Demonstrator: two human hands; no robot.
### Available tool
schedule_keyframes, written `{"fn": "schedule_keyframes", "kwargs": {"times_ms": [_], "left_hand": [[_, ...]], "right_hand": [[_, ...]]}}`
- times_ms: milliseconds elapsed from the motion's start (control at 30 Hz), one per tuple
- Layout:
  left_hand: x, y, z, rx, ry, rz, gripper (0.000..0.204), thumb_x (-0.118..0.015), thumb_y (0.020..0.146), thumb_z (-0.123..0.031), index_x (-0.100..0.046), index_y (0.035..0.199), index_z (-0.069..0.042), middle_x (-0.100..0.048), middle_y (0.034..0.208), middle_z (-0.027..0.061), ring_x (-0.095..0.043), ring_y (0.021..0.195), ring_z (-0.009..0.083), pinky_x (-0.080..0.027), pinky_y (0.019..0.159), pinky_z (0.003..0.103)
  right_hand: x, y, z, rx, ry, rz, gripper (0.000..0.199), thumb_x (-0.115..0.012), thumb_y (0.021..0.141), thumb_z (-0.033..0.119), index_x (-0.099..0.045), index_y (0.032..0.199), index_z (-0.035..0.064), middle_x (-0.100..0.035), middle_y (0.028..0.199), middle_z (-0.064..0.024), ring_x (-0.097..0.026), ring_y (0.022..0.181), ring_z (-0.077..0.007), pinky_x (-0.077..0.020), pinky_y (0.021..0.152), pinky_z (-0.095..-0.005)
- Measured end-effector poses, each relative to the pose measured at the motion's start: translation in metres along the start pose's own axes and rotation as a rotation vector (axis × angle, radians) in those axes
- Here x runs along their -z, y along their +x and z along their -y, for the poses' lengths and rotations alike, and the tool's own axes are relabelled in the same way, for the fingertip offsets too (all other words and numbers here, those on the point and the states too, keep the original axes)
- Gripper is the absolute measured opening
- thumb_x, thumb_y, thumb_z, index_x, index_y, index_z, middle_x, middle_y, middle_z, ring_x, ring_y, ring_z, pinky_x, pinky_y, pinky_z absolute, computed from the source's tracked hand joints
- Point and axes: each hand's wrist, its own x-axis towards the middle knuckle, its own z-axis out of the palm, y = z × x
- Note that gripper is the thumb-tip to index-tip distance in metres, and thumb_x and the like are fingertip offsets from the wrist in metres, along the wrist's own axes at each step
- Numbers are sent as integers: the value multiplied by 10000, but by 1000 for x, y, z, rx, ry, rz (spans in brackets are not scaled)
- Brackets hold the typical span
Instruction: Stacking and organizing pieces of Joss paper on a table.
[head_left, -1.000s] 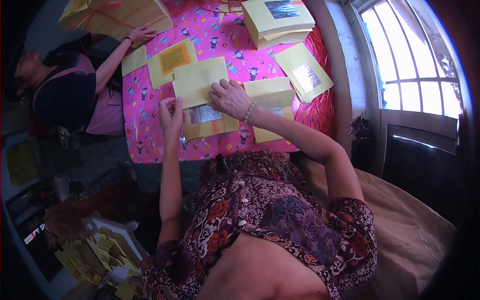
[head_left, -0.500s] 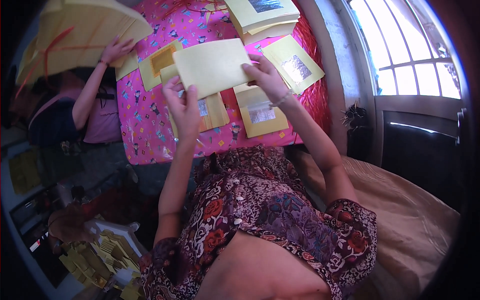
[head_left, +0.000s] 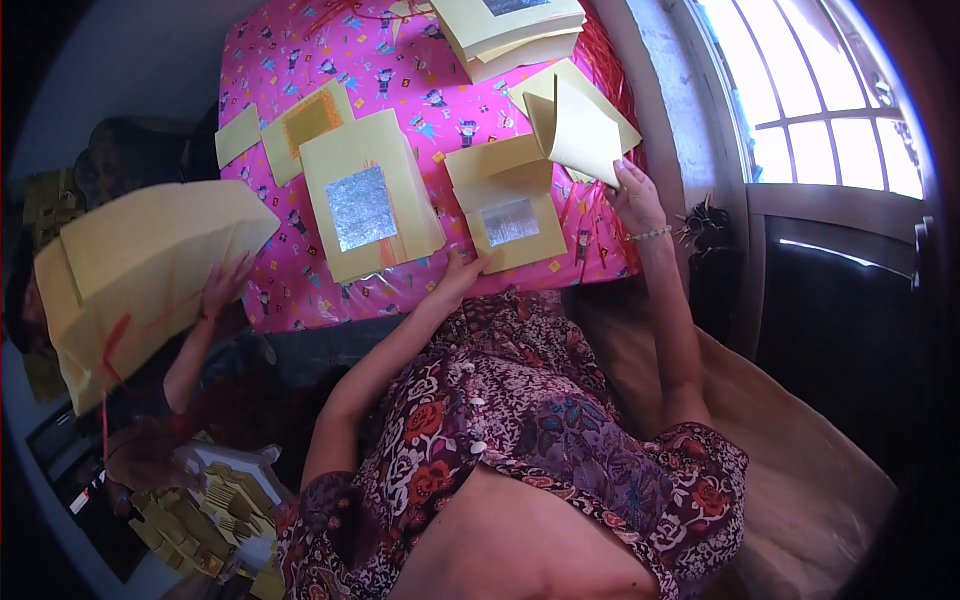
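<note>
My right hand (head_left: 640, 200) is closed on a bent yellow joss paper sheet (head_left: 588, 135), pinching its lower right edge above the table's right side. My left hand (head_left: 458, 278) has thumb and finger apart, with fingertips at the lower left corner of a joss paper pile (head_left: 550, 245) bearing a silver foil square. That pile's upper flap (head_left: 500, 160) stands partly raised. Left of it lies a thicker joss paper stack (head_left: 322, 180) with a larger silver square. Beneath the raised sheet, another yellow sheet (head_left: 622, 125) shows in part.
A pink patterned cover (head_left: 440, 130) spreads over the table. At the far side stands a tall joss paper stack (head_left: 480, 40), beside red plastic strands (head_left: 610, 60). On the left, another person's hand (head_left: 225, 285) supports a big yellow bundle (head_left: 150, 260) tied with red string.
My right hand has carried the sheet rightward and it has bent. My left hand let go of it and came down to the near pile. The other person's bundle moved down, nearer me.
</note>
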Motion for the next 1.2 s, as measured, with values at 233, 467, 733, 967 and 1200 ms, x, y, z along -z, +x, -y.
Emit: {"fn": "schedule_keyframes", "kwargs": {"times_ms": [233, 467, 733, 967, 1200], "left_hand": [[8, 41, 19, 157, -163, -29, 451, -658, 901, -338, -546, 1247, -71, -651, 1083, 76, -598, 981, 194, -436, 799, 353], [3, 22, -17, 207, -457, -21, 415, -594, 912, -393, -561, 1157, -60, -611, 1011, 72, -572, 769, 207, -435, 630, 321], [-19, 1, -61, 297, -1018, -130, 385, -684, 836, -384, -589, 1053, -80, -598, 869, 52, -600, 700, 194, -483, 588, 350], [-43, -11, -70, -67, -863, -133, 259, -657, 836, -237, -598, 1036, -82, -642, 996, 54, -606, 874, 187, -476, 777, 345], [-31, 38, -65, -194, -817, -175, 170, -575, 890, -209, -592, 1017, -96, -635, 940, 25, -575, 855, 138, -449, 747, 297]], "right_hand": [[31, 7, -27, -173, 110, -66, 260, -542, 993, 218, -568, 1187, 47, -648, 1042, -23, -588, 866, -91, -471, 679, -230], [32, 14, -25, -159, 130, -60, 234, -503, 1009, 216, -556, 1176, 62, -635, 1060, -30, -592, 855, -96, -493, 668, -231], [31, 17, -6, -22, 254, 47, 268, -529, 999, 223, -530, 1203, 49, -636, 1058, -41, -605, 877, -106, -506, 684, -238], [17, -5, 11, 4, 319, 368, 501, -547, 985, 234, -376, 1405, 20, -554, 1298, -94, -582, 1134, -186, -493, 957, -329], [-20, -15, -17, -154, 122, 395, 606, -550, 981, 224, -265, 1484, 41, -474, 1400, -76, -506, 1244, -185, -429, 1038, -376]]}}
